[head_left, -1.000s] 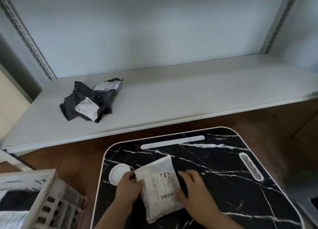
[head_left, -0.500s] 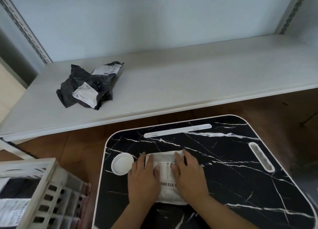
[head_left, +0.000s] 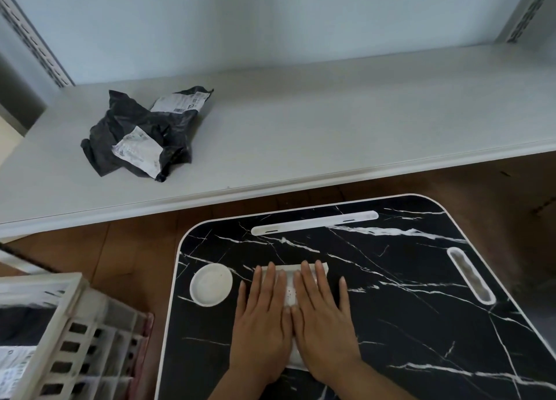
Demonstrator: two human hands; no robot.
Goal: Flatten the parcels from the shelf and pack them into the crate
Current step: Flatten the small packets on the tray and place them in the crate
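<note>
My one view is head-worn, looking forward and steeply down onto the counter [head_left: 391, 279] close below me. It faces the shelf [head_left: 301, 128] just beyond, with the crate [head_left: 69, 324] cut off at the lower left edge.

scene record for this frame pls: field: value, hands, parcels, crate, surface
left hand: flat, fingers straight, pressing on white parcel
right hand: flat, pressing the same parcel, beside the left
white parcel: on black marble-pattern table, mostly covered by both hands
black parcels: crumpled heap on white shelf, labels showing
crate: lower left, on the floor beside the table, already holds parcels
white round dish: on table, left of hands
</note>
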